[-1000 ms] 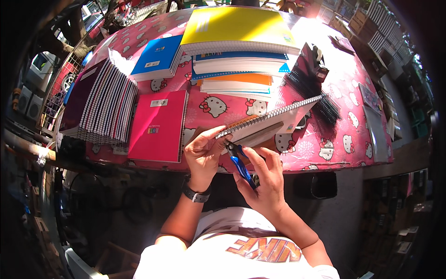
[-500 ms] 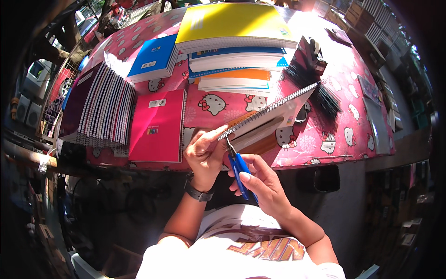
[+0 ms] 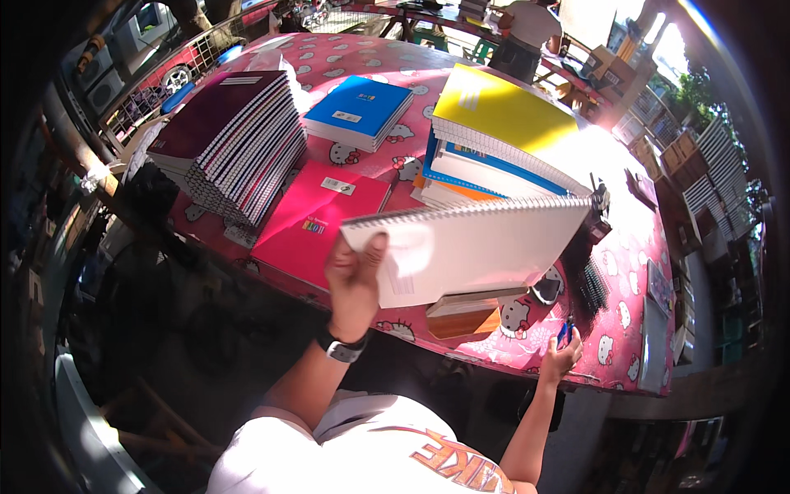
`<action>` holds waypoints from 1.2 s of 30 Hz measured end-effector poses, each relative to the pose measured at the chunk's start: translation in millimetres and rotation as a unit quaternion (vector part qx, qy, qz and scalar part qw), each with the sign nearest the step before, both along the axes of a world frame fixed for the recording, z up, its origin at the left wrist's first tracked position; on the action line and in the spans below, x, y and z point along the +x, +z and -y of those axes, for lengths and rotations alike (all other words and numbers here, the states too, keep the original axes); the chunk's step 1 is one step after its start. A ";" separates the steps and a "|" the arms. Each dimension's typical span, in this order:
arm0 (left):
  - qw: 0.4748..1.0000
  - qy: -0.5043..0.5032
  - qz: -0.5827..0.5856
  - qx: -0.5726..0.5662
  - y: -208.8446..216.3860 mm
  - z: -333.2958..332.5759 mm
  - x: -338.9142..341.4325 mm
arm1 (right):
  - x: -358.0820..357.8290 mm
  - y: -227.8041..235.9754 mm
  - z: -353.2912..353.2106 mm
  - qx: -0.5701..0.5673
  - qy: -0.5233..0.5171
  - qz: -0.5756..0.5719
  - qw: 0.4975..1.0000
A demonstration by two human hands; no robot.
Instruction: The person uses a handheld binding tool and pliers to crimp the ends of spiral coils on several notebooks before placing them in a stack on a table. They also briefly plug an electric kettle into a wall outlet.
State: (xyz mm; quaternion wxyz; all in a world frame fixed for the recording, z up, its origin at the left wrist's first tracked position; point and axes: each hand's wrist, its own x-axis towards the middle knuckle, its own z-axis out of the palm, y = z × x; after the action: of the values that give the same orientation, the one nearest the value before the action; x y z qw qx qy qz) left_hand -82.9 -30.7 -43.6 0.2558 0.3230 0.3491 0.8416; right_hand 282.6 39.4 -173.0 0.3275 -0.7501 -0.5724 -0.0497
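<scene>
My left hand (image 3: 354,284) grips the lower left corner of a spiral-bound notebook (image 3: 477,251), thumb on its white face. The notebook is tilted up, with its wire coil along the top edge. Off to the right, my right hand (image 3: 563,357) is closed around blue-handled pliers (image 3: 566,332), mostly covered by the fingers, near the table's front edge. Between the hands, a wooden block (image 3: 465,323) lies on the table, partly behind the notebook's lower edge. A pink notebook (image 3: 296,243) lies flat behind my left hand.
On the pink patterned table (image 3: 605,346) stand a stack of dark purple spiral notebooks (image 3: 239,123), a blue stack (image 3: 362,107) and a tall yellow-topped stack (image 3: 506,107). Black binding coils (image 3: 588,284) lie at the right. Another person (image 3: 529,33) is in the far background.
The pliers have left the coil's end and moved right with my right hand, down toward the table. My left hand has turned the notebook so its white face shows. The view has shifted.
</scene>
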 end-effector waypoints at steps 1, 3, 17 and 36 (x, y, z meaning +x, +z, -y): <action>0.997 0.017 0.060 0.040 4.6 1.6 -20.3 | 7.0 -7.7 -2.4 -0.003 0.000 0.001 1.000; 0.982 0.168 0.080 0.009 1.8 18.3 -68.8 | -3.6 -9.8 -5.7 -0.039 -0.014 0.064 0.997; 0.752 0.033 -0.599 -0.273 -103.4 54.3 -118.8 | -5.5 -4.7 -7.2 0.000 0.023 0.047 0.999; 0.572 0.110 -0.657 -0.479 -109.2 -26.8 -77.1 | -10.0 -2.0 -5.2 -0.068 -0.066 0.030 0.995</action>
State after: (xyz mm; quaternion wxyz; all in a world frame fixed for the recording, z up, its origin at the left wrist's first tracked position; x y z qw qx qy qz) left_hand -160.0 -3.9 -152.8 -0.0206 0.5765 0.8064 0.1300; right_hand 272.6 44.7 -175.0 0.2539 -0.8049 -0.5335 -0.0546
